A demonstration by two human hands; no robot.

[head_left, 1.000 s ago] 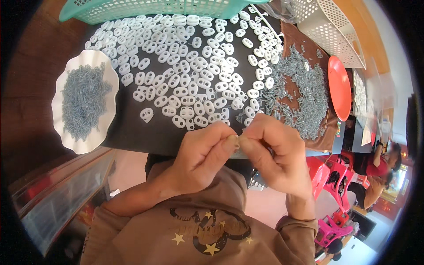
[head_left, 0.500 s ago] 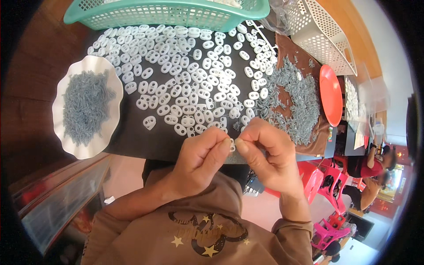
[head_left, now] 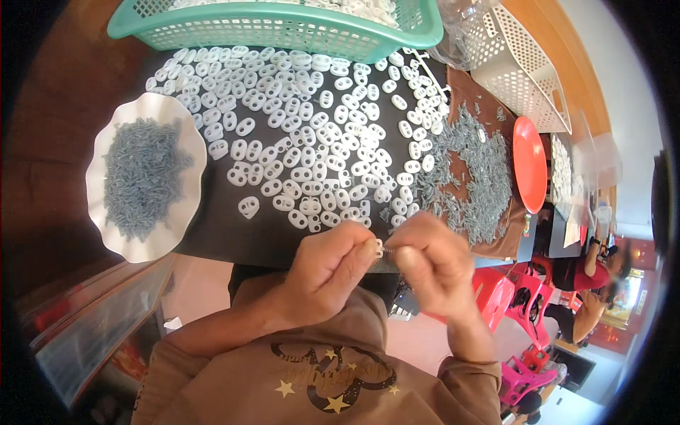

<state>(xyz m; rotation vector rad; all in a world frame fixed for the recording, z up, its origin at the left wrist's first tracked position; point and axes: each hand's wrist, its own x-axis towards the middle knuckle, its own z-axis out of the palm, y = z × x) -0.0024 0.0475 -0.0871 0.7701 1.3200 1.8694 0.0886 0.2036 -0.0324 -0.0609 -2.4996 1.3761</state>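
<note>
My left hand [head_left: 329, 265] pinches a small white plastic piece [head_left: 379, 248] between thumb and forefinger, at the near edge of the black table. It looks like one of the two-holed oval cord locks [head_left: 309, 205] spread across the table beyond. Close to it on the right, my right hand [head_left: 432, 262] is closed in a pinch on a thin grey spring [head_left: 389, 250], whose end points at the white piece. Whether the spring's tip is inside the piece is too small to tell.
A scalloped white dish [head_left: 191, 212] of grey springs stands left. A green basket [head_left: 283, 39] sits at the back. On the right lie a brown cloth [head_left: 460, 78] with loose springs [head_left: 482, 184], a red plate [head_left: 530, 163] and a white perforated basket [head_left: 517, 71]. People sit farther right.
My right hand has drawn slightly away from my left, so the grey spring now shows between them. Both hands appear a little lower in the picture, as does the whole table.
</note>
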